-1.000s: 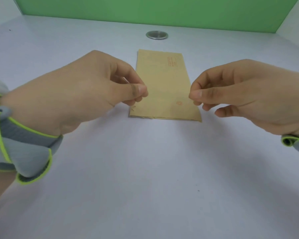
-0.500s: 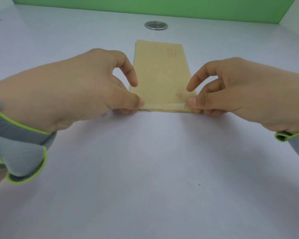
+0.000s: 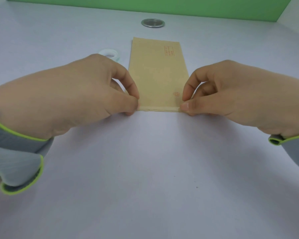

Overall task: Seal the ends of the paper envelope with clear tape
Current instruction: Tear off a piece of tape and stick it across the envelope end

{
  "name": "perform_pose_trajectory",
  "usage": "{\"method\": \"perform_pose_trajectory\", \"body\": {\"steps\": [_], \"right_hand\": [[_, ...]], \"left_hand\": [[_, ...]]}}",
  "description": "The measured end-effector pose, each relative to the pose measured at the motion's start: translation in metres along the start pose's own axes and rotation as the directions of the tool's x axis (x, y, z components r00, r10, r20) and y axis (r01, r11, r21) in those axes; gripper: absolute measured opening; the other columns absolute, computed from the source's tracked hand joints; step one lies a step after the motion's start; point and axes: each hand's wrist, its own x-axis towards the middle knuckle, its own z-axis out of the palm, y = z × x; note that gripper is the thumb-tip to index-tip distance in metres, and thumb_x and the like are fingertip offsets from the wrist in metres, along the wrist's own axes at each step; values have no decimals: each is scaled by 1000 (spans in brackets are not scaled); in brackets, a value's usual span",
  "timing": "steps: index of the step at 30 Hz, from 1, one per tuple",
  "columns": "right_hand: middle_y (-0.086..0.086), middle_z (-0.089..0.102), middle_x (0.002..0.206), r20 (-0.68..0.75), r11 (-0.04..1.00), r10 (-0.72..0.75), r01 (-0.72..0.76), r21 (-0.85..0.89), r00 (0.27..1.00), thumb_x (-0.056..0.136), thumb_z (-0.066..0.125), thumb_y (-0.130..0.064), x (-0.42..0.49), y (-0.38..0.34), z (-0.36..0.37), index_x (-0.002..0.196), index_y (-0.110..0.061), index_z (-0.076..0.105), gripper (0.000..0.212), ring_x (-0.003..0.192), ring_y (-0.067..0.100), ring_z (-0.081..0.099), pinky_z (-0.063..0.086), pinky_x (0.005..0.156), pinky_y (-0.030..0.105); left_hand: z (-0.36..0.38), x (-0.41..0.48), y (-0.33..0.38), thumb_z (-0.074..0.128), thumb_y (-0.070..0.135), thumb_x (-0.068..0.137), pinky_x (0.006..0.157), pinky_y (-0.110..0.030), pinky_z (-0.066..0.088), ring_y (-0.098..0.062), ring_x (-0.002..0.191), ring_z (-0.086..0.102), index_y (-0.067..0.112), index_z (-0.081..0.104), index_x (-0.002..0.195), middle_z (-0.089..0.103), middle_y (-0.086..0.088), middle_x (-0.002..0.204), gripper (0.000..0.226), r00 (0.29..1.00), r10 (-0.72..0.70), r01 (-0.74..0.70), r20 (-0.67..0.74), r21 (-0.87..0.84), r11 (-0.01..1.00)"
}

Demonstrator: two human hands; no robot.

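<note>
The left hand's [image 3: 72,97] fingers [image 3: 133,94] are curled, thumb and forefinger tips closed together in a pinch on the near left corner of the envelope [image 3: 158,75]. The right hand [image 3: 240,99] mirrors it: its thumb [image 3: 186,106] and forefinger pinch the near right corner, and the other fingers are tucked under the palm. Between the two thumbs a pale, glossy band that looks like tape [image 3: 159,109] runs along the envelope's near edge, and each end of it disappears under the fingertips. Whether the fingers grip the band itself or only the paper cannot be told.

The envelope lies flat on the desk [image 3: 154,169], its long side running away from the fingers, with red print near its far right corner and a small red mark just beside the right forefinger. Past the left knuckles, a pale tape roll [image 3: 110,53] sits on the desk just left of the envelope, partly hidden by the hand. Farther out, beyond the envelope's far end, a round metal disc [image 3: 152,23] is set into the desk, and a green wall [image 3: 145,6] stands behind it. Both wrists wear grey cuffs edged in lime, the left [image 3: 16,152] and the right [image 3: 283,140].
</note>
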Motion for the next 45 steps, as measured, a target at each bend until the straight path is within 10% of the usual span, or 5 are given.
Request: {"method": "perform_pose_trajectory", "body": {"steps": [45], "right_hand": [[-12, 52, 42, 68, 996, 26, -19, -91, 997, 70, 64, -24, 3, -1, -5, 73, -22, 62, 4, 37, 2, 38, 31, 51, 26]], "left_hand": [[-8, 6, -7, 70, 32, 62, 54, -28, 34, -8, 39, 41, 30, 64, 79, 60, 6, 48, 18, 986, 102, -102, 129, -7, 995]]}}
